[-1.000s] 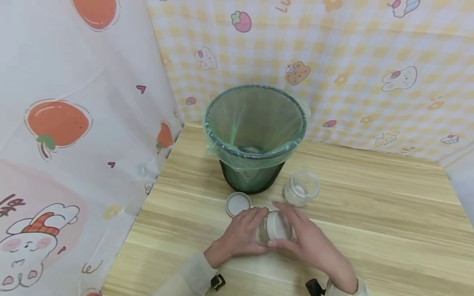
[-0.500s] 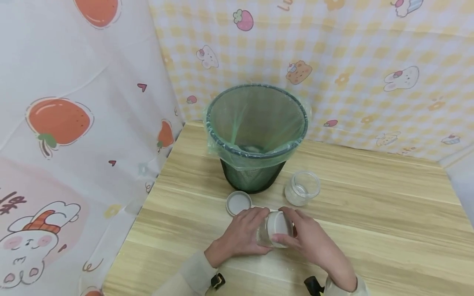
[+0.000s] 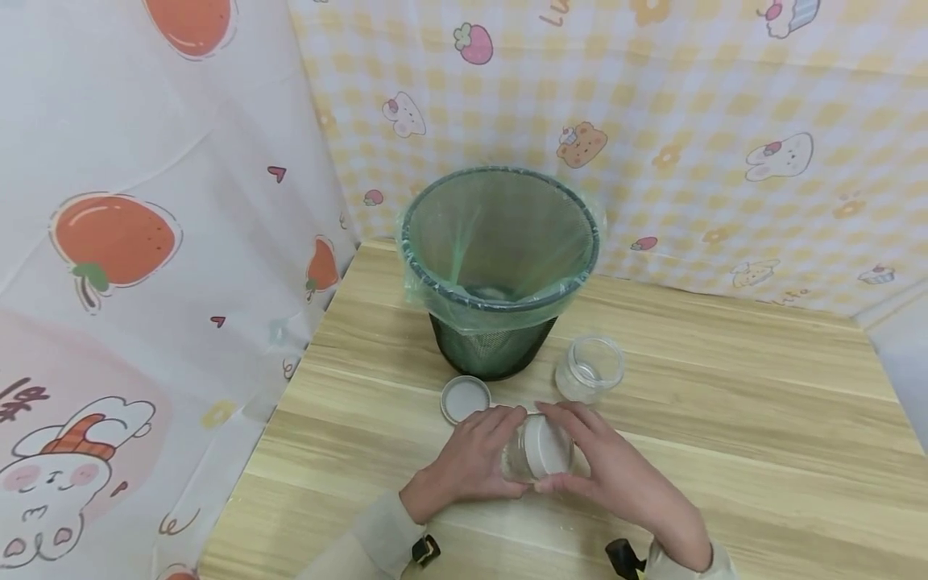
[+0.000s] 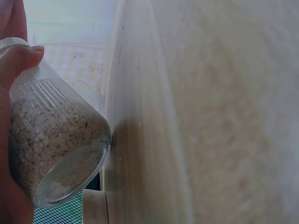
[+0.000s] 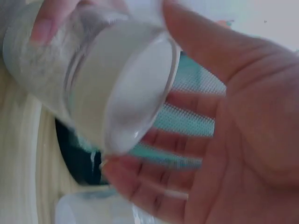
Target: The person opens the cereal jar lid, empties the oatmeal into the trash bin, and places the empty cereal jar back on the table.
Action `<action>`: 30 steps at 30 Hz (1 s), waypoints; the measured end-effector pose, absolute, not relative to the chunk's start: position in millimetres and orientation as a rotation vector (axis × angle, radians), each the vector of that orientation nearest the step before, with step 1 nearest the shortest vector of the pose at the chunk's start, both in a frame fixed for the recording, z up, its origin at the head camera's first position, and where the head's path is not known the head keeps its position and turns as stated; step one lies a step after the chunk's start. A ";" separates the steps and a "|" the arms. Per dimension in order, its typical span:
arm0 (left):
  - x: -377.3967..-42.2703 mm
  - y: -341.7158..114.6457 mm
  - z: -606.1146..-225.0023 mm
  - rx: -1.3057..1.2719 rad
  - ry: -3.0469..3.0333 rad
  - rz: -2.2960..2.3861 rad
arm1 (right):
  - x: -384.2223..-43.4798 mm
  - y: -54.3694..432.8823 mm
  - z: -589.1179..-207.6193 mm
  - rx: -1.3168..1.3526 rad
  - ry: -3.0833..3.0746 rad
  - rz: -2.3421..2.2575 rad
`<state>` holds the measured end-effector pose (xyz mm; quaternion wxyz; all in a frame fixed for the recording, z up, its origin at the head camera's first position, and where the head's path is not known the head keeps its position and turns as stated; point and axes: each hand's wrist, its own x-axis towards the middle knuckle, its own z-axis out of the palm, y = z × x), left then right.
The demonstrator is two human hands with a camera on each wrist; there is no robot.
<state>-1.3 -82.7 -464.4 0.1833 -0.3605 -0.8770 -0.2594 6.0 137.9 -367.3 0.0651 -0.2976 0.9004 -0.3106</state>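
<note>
A clear glass jar (image 3: 513,456) filled with pale flakes (image 4: 46,123) lies tilted in my left hand (image 3: 471,461), whose fingers and thumb grip its sides. Its white screw lid (image 3: 551,448) faces right and is on the jar's mouth. Around that lid my right hand (image 3: 616,471) is spread, fingertips at one side of the rim and thumb at the other. In the right wrist view, the palm stands apart from the lid's flat top. The jar's base edge comes close to the tabletop in the left wrist view.
A mesh waste bin (image 3: 500,342) with a green liner stands behind the hands. A loose round lid (image 3: 466,400) lies at its front left, and an open glass jar (image 3: 577,385) stands to its right. Patterned cloths (image 3: 696,105) hang at the back and left of the wooden table (image 3: 747,403).
Half a second ago my right fingers and thumb were closer in on the lid. Now they are spread wider, with the thumb lower. My left hand holds the jar in nearly the same place.
</note>
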 end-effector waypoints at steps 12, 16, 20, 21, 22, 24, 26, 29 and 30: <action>-0.3 -80.7 -461.0 -1.007 -2.517 -0.718 | 9.9 113.0 -359.4 -0.301 2.759 -0.924; -0.3 -81.4 -461.1 -1.013 -2.523 -0.711 | 11.9 117.6 -358.2 -0.471 2.759 -0.970; -0.5 -82.2 -461.7 -1.005 -2.535 -0.718 | 12.2 123.9 -360.8 -0.748 2.798 -0.973; -0.6 -82.4 -461.7 -1.006 -2.534 -0.722 | 12.1 125.1 -361.6 -0.798 2.800 -0.973; -0.6 -82.5 -461.5 -1.006 -2.532 -0.727 | 12.1 126.0 -362.3 -0.837 2.798 -0.978; -0.6 -82.5 -461.2 -1.006 -2.530 -0.731 | 12.0 126.9 -363.6 -0.877 2.790 -0.993; -0.7 -82.7 -461.3 -1.005 -2.521 -0.730 | 12.4 127.0 -363.9 -0.865 2.771 -1.009; -1.2 -82.4 -462.1 -1.006 -2.497 -0.712 | 13.3 126.5 -363.3 -0.800 2.733 -1.034; -1.5 -82.2 -462.4 -1.008 -2.488 -0.707 | 13.6 126.2 -362.8 -0.770 2.723 -1.041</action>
